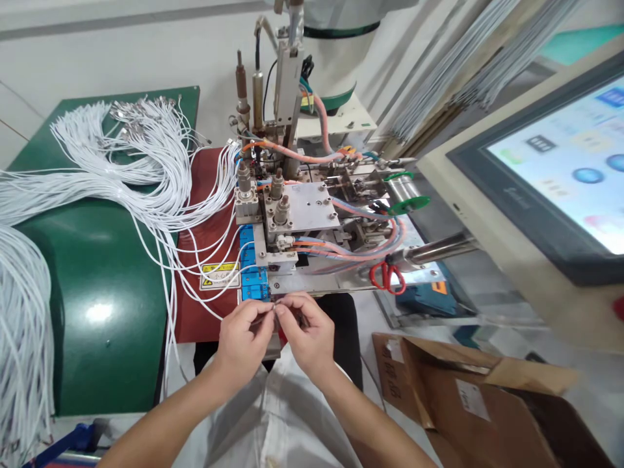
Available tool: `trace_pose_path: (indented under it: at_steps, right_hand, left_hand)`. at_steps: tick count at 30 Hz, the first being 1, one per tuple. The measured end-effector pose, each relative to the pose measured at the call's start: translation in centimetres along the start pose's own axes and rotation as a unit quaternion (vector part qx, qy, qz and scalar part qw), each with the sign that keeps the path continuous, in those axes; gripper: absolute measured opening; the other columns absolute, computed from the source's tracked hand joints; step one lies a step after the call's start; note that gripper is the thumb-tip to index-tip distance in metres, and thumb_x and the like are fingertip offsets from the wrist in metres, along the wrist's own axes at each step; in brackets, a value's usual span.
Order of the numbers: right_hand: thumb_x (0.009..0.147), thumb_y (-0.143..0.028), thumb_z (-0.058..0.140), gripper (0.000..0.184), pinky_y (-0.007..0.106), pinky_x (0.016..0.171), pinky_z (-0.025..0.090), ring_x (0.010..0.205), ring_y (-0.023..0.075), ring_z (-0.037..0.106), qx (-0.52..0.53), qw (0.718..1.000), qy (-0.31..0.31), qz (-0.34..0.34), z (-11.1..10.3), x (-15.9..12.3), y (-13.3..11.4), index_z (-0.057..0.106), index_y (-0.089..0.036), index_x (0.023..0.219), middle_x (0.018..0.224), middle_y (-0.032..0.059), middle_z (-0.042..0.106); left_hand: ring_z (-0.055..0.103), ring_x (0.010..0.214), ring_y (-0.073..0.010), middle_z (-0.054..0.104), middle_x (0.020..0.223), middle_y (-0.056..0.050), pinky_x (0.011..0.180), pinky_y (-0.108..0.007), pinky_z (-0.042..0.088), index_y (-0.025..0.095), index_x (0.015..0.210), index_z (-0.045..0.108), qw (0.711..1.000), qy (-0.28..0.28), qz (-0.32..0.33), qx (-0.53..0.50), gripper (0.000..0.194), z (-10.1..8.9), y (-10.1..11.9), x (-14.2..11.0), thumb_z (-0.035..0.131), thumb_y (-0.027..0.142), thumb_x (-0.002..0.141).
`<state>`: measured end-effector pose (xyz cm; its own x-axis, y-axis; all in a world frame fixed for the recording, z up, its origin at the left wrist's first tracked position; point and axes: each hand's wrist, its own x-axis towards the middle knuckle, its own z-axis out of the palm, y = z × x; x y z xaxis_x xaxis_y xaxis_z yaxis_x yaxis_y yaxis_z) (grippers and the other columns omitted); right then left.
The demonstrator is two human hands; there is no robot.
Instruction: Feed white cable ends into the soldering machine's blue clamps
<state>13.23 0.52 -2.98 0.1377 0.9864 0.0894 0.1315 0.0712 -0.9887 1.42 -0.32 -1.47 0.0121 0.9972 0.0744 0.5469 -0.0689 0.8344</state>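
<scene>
My left hand (246, 335) and my right hand (307, 328) meet in front of the machine's near edge, thumbs and forefingers pinched tip to tip. A tiny greyish piece (275, 305) shows between the fingertips, mostly covered. One white cable (207, 311) runs from the left and disappears behind my left hand. Just beyond my fingers is a row of blue cable holders (255, 278) along the machine's left side, where several white cables enter. The machine (305, 208) carries metal plates, cylinders and orange and blue air tubes.
Bundles of white cables (141, 195) cover much of the green table (107, 312) at left. A wire spool (407, 194) and red-handled scissors (387, 277) are on the machine's right. A touchscreen (560, 156) juts in at right, above an open cardboard box (463, 409).
</scene>
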Motion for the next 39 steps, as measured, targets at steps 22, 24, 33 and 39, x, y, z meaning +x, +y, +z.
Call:
trace_pose_path:
  at_steps: [22, 24, 33, 39]
  right_hand:
    - [0.076, -0.016, 0.056, 0.008, 0.025, 0.059, 0.044, 0.065, 0.0135, 0.054, 0.039, 0.993, -0.109, -0.013, -0.9, 1.2, -0.1, 0.061, -0.018, 0.07, 0.071, 0.0022, 0.057]
    - [0.077, -0.015, 0.056, 0.008, 0.026, 0.06, 0.045, 0.066, 0.0136, 0.054, 0.047, 0.994, -0.093, -0.018, -0.7, 1.1, -0.2, 0.061, -0.019, 0.071, 0.072, 0.0023, 0.057]
    - [0.076, -0.013, 0.056, 0.008, 0.025, 0.058, 0.045, 0.064, 0.0133, 0.055, -0.029, 0.989, -0.126, -0.07, -1.3, 1.6, -0.8, 0.061, -0.019, 0.073, 0.071, 0.0024, 0.059]
    - [0.078, -0.012, 0.051, 0.011, 0.03, 0.064, 0.043, 0.069, 0.0165, 0.053, -0.179, 0.925, -0.255, -0.218, -2.8, 3.1, -1.9, 0.06, -0.017, 0.074, 0.072, 0.0051, 0.061]
  left_hand:
    - [0.059, 0.068, -0.0127, 0.065, 0.077, -0.003, 0.064, -0.022, 0.048, 0.017, 0.084, 0.061, 0.996, -0.017, -0.041, -0.077, 0.018, 0.2, -0.7, -0.7, 0.044, 0.024, 0.086]
    - [0.058, 0.067, -0.0121, 0.064, 0.075, -0.002, 0.063, -0.021, 0.047, 0.016, 0.083, 0.061, 0.996, -0.009, -0.041, -0.082, 0.019, 0.3, -0.6, -0.7, 0.044, 0.023, 0.087]
    - [0.057, 0.067, -0.012, 0.064, 0.075, -0.002, 0.063, -0.021, 0.045, 0.017, 0.082, 0.061, 0.999, -0.008, 0.015, -0.039, 0.02, -0.2, -0.8, -0.6, 0.042, 0.021, 0.087]
    - [0.053, 0.06, -0.0098, 0.059, 0.064, 0.002, 0.057, -0.019, 0.04, 0.018, 0.071, 0.06, 0.982, -0.181, 0.022, 0.041, 0.019, -2.5, -0.3, 0.6, 0.046, 0.018, 0.084]
